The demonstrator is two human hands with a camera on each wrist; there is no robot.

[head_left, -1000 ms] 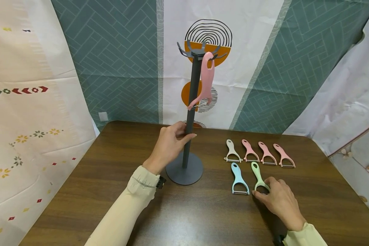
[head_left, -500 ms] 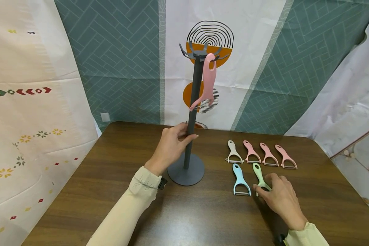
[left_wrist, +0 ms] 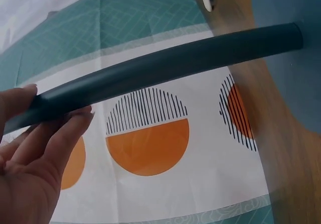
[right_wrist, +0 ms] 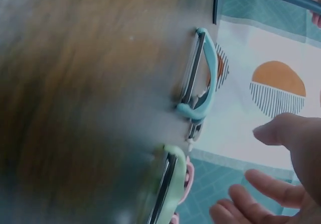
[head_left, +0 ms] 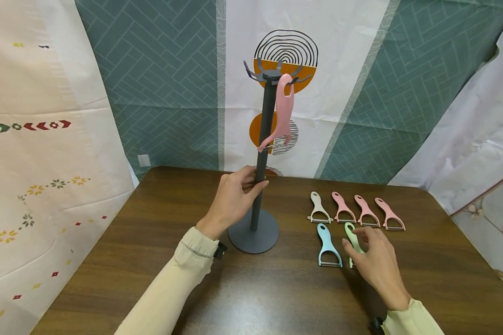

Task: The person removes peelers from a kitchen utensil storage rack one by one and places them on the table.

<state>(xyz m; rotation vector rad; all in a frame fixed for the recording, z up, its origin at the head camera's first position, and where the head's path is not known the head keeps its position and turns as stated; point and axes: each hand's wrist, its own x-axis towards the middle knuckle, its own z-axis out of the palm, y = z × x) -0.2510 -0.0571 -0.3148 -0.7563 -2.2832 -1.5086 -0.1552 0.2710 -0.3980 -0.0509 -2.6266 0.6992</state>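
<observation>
My left hand [head_left: 232,200] grips the pole of a dark grey stand [head_left: 268,111], its thumb in front and fingers behind. From one of the stand's top hooks hangs a pink peeler [head_left: 283,109], blade end down. Over the light green peeler [head_left: 351,233] hovers my right hand [head_left: 377,265], covering part of the peeler's frame. In the right wrist view the thumb and fingers are spread apart, with nothing between them, above the green peeler [right_wrist: 175,184]. A light blue peeler [head_left: 326,239] lies just left of it.
Behind those two, a white peeler [head_left: 316,202] and several pink peelers [head_left: 341,204] lie in a row on the brown wooden table [head_left: 159,288]. The stand's round base [head_left: 253,239] rests left of them. A patterned cloth [head_left: 163,93] hangs behind the table.
My right hand has shifted from the blade end of the green peeler farther up toward its handle. My left hand stays on the pole, and the peelers have not visibly moved.
</observation>
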